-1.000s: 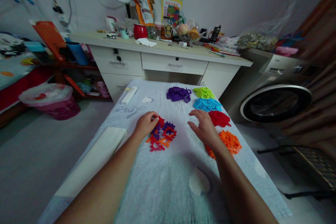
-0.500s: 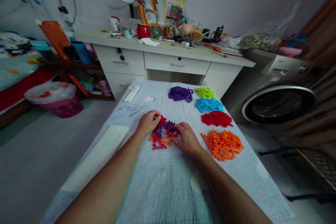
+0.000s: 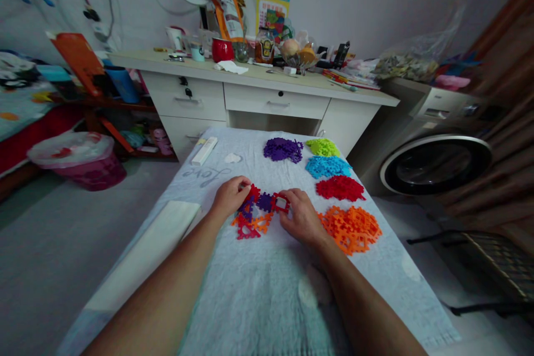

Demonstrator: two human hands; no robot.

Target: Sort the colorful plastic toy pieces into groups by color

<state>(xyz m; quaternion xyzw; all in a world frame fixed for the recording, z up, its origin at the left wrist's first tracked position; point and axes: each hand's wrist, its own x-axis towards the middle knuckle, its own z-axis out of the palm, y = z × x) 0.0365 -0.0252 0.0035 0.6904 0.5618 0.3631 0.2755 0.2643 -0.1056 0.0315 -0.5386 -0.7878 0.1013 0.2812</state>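
Note:
Several flat plastic building pieces with notched edges lie joined in a cluster on the cloth-covered table (image 3: 258, 300). My left hand (image 3: 231, 198) is closed, thumb and fingers pinching a red piece (image 3: 253, 193) at the cluster's upper left. My right hand (image 3: 305, 216) has its fingers on a red square piece (image 3: 282, 204) with an open middle, at the right end. Between them sits a purple piece (image 3: 264, 202). Below are a purple triangular piece (image 3: 247, 209), an orange piece (image 3: 263, 223) and a pinkish-red triangular piece (image 3: 247, 229). My fingers partly hide the held edges.
Sorted piles stand along the right: purple (image 3: 283, 149), lime green (image 3: 322, 147), blue (image 3: 328, 167), red (image 3: 340, 188) and orange (image 3: 354, 230). A long white slab (image 3: 146, 256) lies along the left edge, with a small white box (image 3: 204, 151) beyond. A cluttered desk (image 3: 275, 103) stands behind.
My right hand has shifted slightly right and turned the red square piece, which now lies flatter beside the purple one. My left hand keeps its pinch. The whole view has shifted a little.

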